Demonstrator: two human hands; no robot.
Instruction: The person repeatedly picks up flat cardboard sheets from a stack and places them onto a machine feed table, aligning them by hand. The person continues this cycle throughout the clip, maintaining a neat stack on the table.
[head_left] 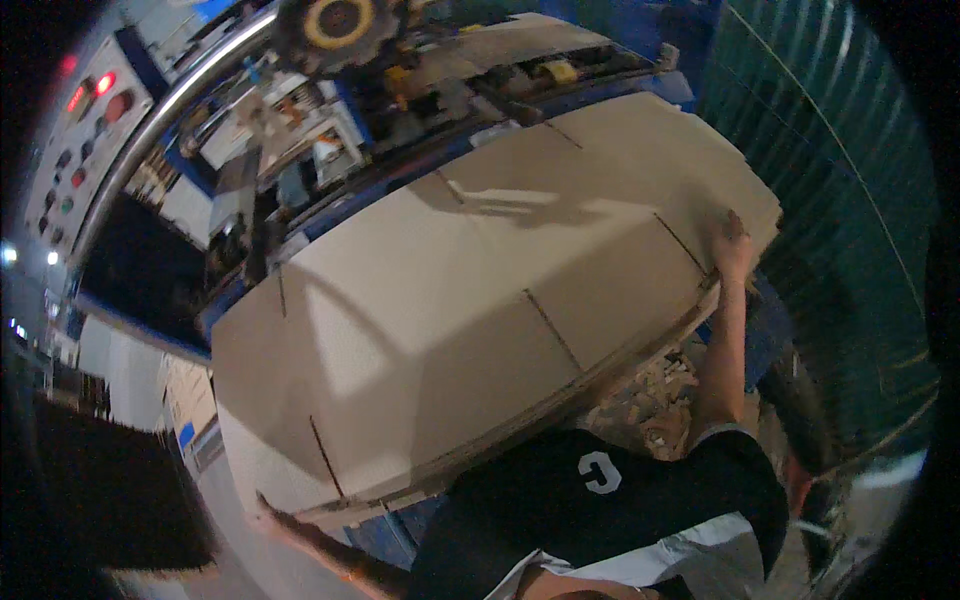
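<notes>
A wide brown cardboard sheet (400, 330) with dark narrow slots along its two long sides lies across the machine in front of me. Its near edge looks layered, so other sheets may lie beneath. My left hand (272, 520) grips the sheet's near left corner, thumb on top and the other fingers mostly hidden. At the right end, my right hand (734, 250) holds the near edge, its fingertips against the upper face. Shadows fall over the middle of the sheet.
Beyond the sheet stands a blue machine with a dark toothed wheel (335, 25) and a curved metal rail (190, 85). A control panel (90, 130) with lit red indicators is at far left. Green corrugated sheeting (830, 150) rises at right. Cardboard scraps (650, 400) lie below the near edge.
</notes>
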